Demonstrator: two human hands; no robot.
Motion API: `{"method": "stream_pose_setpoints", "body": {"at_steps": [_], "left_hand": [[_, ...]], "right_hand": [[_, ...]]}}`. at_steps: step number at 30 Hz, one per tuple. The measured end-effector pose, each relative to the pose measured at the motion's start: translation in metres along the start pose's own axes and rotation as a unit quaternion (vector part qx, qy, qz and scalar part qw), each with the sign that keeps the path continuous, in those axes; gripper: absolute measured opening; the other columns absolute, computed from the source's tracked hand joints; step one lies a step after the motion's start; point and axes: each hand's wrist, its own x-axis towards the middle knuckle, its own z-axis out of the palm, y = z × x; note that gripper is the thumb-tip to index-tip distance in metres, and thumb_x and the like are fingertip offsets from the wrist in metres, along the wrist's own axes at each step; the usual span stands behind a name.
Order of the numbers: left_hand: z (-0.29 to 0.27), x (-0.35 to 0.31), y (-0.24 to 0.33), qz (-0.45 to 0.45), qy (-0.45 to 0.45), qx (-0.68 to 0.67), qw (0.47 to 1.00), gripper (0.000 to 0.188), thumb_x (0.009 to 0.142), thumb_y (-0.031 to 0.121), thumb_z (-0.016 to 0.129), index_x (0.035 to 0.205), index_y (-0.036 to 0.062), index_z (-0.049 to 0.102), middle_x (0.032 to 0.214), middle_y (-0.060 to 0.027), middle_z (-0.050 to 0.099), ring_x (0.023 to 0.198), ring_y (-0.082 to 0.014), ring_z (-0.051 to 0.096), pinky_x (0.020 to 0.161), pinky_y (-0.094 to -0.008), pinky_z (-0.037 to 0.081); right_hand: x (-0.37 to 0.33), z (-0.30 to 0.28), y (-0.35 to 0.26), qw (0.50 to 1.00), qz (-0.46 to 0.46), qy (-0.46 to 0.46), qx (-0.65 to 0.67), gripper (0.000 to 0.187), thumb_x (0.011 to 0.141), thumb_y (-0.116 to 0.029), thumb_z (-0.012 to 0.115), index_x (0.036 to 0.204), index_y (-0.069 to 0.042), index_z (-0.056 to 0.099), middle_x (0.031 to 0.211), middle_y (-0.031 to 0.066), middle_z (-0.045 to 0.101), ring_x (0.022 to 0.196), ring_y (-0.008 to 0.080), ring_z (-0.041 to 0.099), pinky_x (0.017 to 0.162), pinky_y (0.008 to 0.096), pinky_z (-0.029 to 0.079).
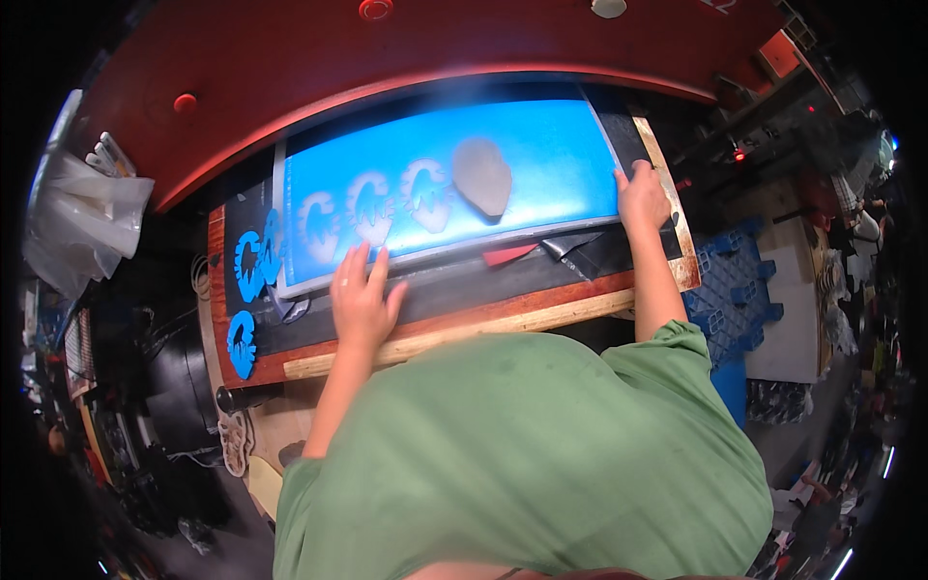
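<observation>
A bright blue sheet (551, 145) lies on a flat board with a pale rim. Several tooth-edged leaf-like outlines (425, 196) mark its left half. Beside them rests a grey, pointed oval piece (481, 178), its kind unclear. My left hand (362, 300) is open, fingers spread, with the fingertips at the sheet's front edge. At the sheet's right edge is my right hand (645, 198), its thumb against the edge and apart from the loosely bent fingers. Loose blue cut-out pieces (248, 266) with toothed edges lie left of the sheet.
A red machine body (290, 68) with a red round button (185, 101) rises behind the wood-edged table (464, 324). Red and black scraps (509, 255) lie by the sheet's front edge. Clear plastic bags (87, 217) hang left; a blue plastic pallet (737, 285) is at right.
</observation>
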Motion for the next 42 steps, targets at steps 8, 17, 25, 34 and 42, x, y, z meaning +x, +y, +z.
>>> {"method": "stream_pose_setpoints", "body": {"at_steps": [8, 17, 25, 34, 42], "left_hand": [[-0.03, -0.08, 0.01, -0.024, -0.025, -0.004, 0.999, 0.051, 0.072, 0.036, 0.078, 0.111, 0.0049, 0.067, 0.105, -0.0119, 0.061, 0.099, -0.0321, 0.058, 0.085, -0.0467, 0.046], [-0.023, -0.067, -0.002, 0.034, 0.027, -0.004, 0.999, 0.046, 0.073, 0.052, 0.073, 0.084, 0.0083, 0.065, 0.073, -0.0052, 0.056, 0.067, -0.0251, 0.057, 0.058, -0.0377, 0.045], [-0.01, -0.069, -0.003, 0.032, 0.033, -0.04, 0.998, 0.041, 0.069, 0.05, 0.078, 0.078, 0.0118, 0.067, 0.075, -0.0069, 0.052, 0.074, -0.0289, 0.056, 0.066, -0.0413, 0.046], [-0.006, -0.057, 0.006, 0.026, 0.011, -0.046, 0.999, 0.041, 0.069, 0.049, 0.079, 0.08, 0.0111, 0.068, 0.079, -0.0074, 0.053, 0.079, -0.0284, 0.057, 0.069, -0.0419, 0.048], [-0.009, -0.061, 0.006, 0.024, 0.002, -0.038, 0.999, 0.042, 0.071, 0.048, 0.079, 0.083, 0.0102, 0.065, 0.08, -0.0081, 0.052, 0.08, -0.0303, 0.056, 0.07, -0.0433, 0.047]], "right_hand": [[-0.135, -0.035, -0.019, 0.919, -0.285, 0.067, 0.263, 0.036, 0.082, -0.026, 0.073, 0.107, -0.003, 0.061, 0.102, 0.0138, 0.061, 0.098, 0.0342, 0.058, 0.085, 0.0454, 0.045], [-0.112, -0.023, -0.036, 0.895, -0.297, 0.215, 0.256, 0.018, 0.086, -0.025, 0.069, 0.085, -0.009, 0.063, 0.083, 0.0094, 0.064, 0.076, 0.0308, 0.061, 0.068, 0.0432, 0.046], [0.044, -0.123, -0.047, 0.953, -0.056, 0.14, 0.262, 0.042, 0.1, -0.046, 0.046, 0.106, -0.009, 0.064, 0.107, 0.017, 0.068, 0.103, 0.0398, 0.062, 0.083, 0.0496, 0.05], [-0.054, -0.068, -0.012, 0.947, -0.09, -0.001, 0.31, 0.039, 0.092, -0.042, 0.06, 0.091, -0.004, 0.067, 0.098, 0.0186, 0.068, 0.091, 0.0382, 0.065, 0.077, 0.0469, 0.051], [-0.197, 0.029, -0.039, 0.944, -0.211, 0.136, 0.212, 0.024, 0.087, -0.025, 0.067, 0.072, -0.006, 0.06, 0.081, 0.0106, 0.06, 0.087, 0.0337, 0.058, 0.079, 0.0478, 0.043]]}}
